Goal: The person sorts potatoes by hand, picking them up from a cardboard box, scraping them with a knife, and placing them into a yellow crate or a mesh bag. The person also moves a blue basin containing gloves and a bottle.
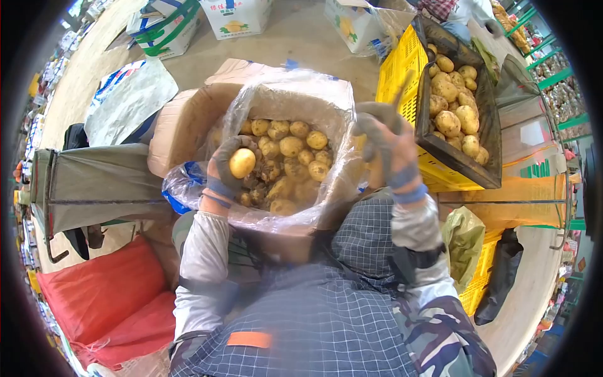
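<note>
My left hand (227,168), in a dark glove with a blue wristband, is closed around a pale potato (242,163). It hovers over the left part of a cardboard box (179,125) lined with clear plastic (342,94). Inside that box lie many potatoes (291,146), some at the front veiled by the plastic. My right hand (388,141), also gloved, is raised between the box's right side and a yellow crate (400,66). Motion smears its fingers, and I cannot tell whether it holds anything.
Larger potatoes (445,90) fill the dark-rimmed crate on the right. Red sacks (107,289) lie at the lower left, and a grey fabric panel (107,182) stands left of the box. Printed cartons (233,17) line the back. A green bag (463,242) is at the lower right.
</note>
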Tool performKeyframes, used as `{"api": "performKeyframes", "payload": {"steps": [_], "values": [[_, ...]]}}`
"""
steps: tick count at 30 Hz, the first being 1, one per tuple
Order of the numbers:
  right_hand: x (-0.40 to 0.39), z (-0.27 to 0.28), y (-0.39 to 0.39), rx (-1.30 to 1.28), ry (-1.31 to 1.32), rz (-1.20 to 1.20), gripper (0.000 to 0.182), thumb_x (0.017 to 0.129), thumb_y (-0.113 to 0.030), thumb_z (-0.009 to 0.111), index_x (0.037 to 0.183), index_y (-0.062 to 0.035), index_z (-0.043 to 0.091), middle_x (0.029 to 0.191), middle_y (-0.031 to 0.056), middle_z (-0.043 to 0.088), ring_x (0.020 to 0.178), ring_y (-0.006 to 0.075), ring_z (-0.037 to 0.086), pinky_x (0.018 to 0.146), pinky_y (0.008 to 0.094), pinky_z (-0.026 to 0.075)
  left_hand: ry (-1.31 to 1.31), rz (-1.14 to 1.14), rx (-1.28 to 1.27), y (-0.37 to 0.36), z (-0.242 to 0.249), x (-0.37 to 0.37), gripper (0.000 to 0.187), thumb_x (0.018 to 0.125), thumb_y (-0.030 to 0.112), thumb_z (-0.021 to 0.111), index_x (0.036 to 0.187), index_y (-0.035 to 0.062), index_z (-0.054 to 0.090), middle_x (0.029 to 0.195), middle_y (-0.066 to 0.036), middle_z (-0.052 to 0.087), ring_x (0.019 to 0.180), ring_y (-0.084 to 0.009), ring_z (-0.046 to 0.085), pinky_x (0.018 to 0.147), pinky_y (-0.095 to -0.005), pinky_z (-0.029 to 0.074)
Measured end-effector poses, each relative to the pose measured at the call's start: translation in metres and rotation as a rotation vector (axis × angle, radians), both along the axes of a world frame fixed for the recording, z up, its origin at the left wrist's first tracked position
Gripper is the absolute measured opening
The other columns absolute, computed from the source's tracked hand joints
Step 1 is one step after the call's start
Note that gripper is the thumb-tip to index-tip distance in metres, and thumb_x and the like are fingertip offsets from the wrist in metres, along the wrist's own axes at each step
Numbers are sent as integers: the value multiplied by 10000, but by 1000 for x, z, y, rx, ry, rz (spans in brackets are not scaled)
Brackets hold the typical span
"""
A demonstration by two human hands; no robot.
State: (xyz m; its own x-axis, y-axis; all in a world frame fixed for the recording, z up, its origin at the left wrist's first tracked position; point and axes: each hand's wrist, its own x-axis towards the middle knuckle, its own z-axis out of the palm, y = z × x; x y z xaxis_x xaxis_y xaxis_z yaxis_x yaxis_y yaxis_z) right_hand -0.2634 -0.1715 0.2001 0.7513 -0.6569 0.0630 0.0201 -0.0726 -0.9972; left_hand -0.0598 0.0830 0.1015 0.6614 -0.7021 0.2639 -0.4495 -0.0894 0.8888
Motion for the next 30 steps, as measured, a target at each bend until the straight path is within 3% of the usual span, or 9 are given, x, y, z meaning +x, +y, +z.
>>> {"api": "performKeyframes", "payload": {"steps": [3, 7, 9, 12, 16, 21, 26, 28, 30], "values": [[30, -41, 1, 146, 55, -13, 311, 926, -235, 685, 1108, 17, 664, 812, 76, 678, 543, 84, 548, 469, 235, 432, 532, 71, 128, -15, -23, 14, 318, 892, 17, 614, 1207, 28, 657, 1068, -110, 709, 974, -163, 669, 875, -300, 546], [35, -28, 3, 330, 36, -30, 267, 918, -186, 703, 1074, 27, 662, 777, 77, 679, 482, 97, 529, 463, 234, 432, -43, -119, 751, -72, -57, -14, 458, 840, 214, 698, 1282, 120, 630, 1259, -173, 641, 1087, -334, 661, 922, -429, 533], [34, -44, -7, 113, 32, 20, 265, 916, -173, 707, 1083, 26, 663, 797, 76, 689, 511, 91, 550, 472, 232, 436, -295, -218, 895, -105, -74, -24, 508, 811, 266, 725, 1291, 140, 614, 1311, -164, 602, 1117, -356, 643, 933, -451, 523], [35, -62, -6, 88, 36, -110, 255, 914, -153, 707, 1098, 20, 671, 815, 65, 701, 553, 78, 570, 490, 230, 440, -492, -532, 1029, -147, -99, -34, 513, 820, 276, 706, 1299, 140, 585, 1330, -145, 573, 1130, -329, 642, 931, -440, 521], [30, -46, -8, 53, 139, -160, 233, 920, -131, 696, 1111, 3, 690, 808, 42, 706, 592, 59, 571, 508, 230, 443, -430, -517, 1020, -157, -130, -23, 562, 829, 296, 698, 1351, 142, 559, 1279, -158, 622, 1156, -343, 629, 962, -424, 512], [31, -62, -22, 117, 119, -70, 233, 929, -166, 684, 1098, -7, 692, 766, 40, 678, 535, 73, 548, 480, 238, 419, -16, -52, 645, -78, -11, 38, 671, 818, 388, 740, 1393, 101, 544, 1236, -180, 672, 1170, -344, 631, 1004, -419, 493], [37, -49, -10, 210, 99, 34, 243, 931, -184, 688, 1098, -6, 684, 761, 49, 666, 511, 73, 533, 459, 227, 405, -1283, 904, 266, 166, 246, 151, 540, 923, 424, 672, 1313, 57, 598, 973, -117, 706, 870, -281, 684, 814, -379, 571], [44, -50, -4, 236, 54, 45, 244, 924, -193, 702, 1088, -13, 690, 764, 48, 675, 517, 71, 540, 459, 226, 410, -1496, 1337, 409, 292, 307, 204, 540, 958, 446, 625, 1310, 37, 598, 982, -128, 696, 873, -297, 675, 820, -384, 565], [46, -48, 3, 250, 45, 55, 249, 916, -202, 716, 1080, -17, 695, 766, 48, 685, 523, 69, 548, 459, 227, 416, -1044, 1488, 1093, 426, 306, 261, 603, 952, 514, 583, 1317, 34, 594, 1096, -172, 670, 1004, -334, 640, 908, -421, 520]]}}
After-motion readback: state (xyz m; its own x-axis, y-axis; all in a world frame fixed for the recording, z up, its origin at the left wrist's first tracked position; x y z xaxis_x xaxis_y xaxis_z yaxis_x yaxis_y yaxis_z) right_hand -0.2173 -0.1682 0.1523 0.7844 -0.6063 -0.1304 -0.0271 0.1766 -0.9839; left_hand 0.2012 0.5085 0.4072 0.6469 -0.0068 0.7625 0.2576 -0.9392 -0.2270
